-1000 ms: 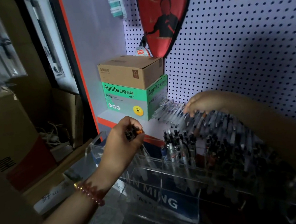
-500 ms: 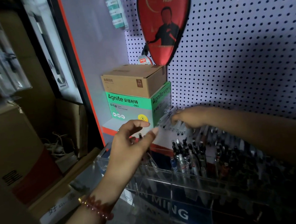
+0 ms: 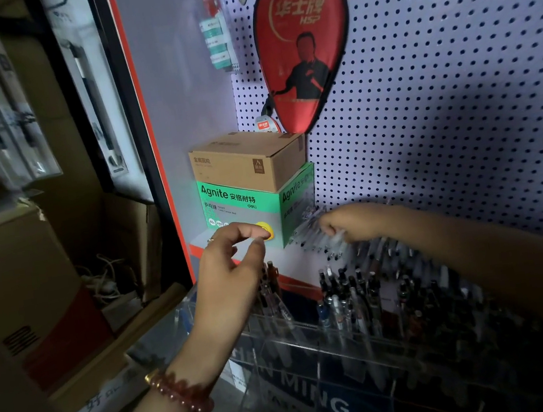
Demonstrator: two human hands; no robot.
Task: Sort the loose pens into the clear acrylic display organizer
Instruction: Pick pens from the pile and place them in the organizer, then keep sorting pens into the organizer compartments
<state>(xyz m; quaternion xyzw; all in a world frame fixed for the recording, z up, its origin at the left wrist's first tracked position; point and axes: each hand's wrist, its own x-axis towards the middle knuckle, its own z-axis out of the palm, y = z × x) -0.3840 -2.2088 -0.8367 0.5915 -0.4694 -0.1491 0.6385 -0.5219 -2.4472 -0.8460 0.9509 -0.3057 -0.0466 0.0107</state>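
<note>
While the loose pens (image 3: 316,239) lie heaped on the white shelf (image 3: 288,262) behind the organizer (image 3: 316,348), the right hand (image 3: 345,223) is down on the left end of that heap, just beside the green box (image 3: 238,203); its knuckles face up and its fingers curl down among the pens, but blur hides whether they really grip any; the forearm runs in from the right edge, low across the pegboard (image 3: 453,78) and over the filled compartments.

The left hand (image 3: 228,280) hovers above the organizer's left end, apart from the heap and touching no pen; it holds nothing; the fingers are loosely bent, thumb and forefinger near each other with a small gap, the tips up in front of the green box; the wrist, with a red bead bracelet (image 3: 180,390), rises from the lower left.

A few pens (image 3: 272,276) stand in the left compartment, just right of the palm and partly behind it; many more, the standing pens (image 3: 347,294), crowd the middle and right compartments, tips up, below the right forearm; a brown box (image 3: 247,160) sits on the green one; a red cover (image 3: 304,46) hangs on the pegboard above.
</note>
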